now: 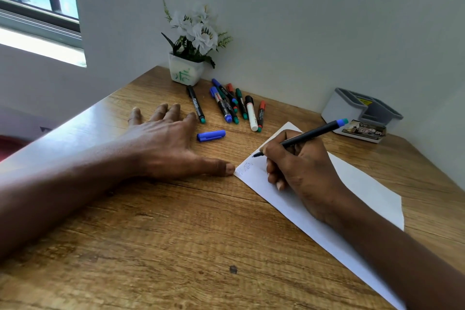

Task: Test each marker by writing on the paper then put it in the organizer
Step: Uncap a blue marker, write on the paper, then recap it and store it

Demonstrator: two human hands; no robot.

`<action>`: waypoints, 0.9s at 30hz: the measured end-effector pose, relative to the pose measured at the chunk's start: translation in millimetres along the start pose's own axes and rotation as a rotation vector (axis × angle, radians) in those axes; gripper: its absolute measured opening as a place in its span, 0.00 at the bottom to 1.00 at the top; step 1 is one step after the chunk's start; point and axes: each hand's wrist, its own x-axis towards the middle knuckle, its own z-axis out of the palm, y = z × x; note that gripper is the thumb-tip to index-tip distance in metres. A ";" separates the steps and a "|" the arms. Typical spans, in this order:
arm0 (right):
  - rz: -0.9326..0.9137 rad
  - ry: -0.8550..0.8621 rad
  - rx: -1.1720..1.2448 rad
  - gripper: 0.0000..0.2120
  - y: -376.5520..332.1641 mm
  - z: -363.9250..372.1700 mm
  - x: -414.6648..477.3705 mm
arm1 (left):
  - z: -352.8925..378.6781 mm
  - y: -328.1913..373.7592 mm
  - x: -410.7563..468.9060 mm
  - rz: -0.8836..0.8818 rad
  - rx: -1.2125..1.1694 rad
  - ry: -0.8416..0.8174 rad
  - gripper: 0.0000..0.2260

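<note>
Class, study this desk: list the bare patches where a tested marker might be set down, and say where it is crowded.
Bare wood: the wide near stretch of the table between the left hand and the paper; a strip at the wall between the loose markers and the organizer. Crowded: by the flower pot, where those markers and the blue cap lie.

glossy wood-grain table (176, 246), matt white paper (364, 184)

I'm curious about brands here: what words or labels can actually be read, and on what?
"OPE": on the small dark box before the grey plastic organizer; rest blurred.
Labels on the heap of capped markers: too small.
Faint marks on the white paper sheet: unreadable.
</note>
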 end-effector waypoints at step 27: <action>0.212 -0.168 0.719 0.17 -6.8 -21.6 6.5 | -0.2 7.9 -16.3 0.548 -0.704 0.571 0.07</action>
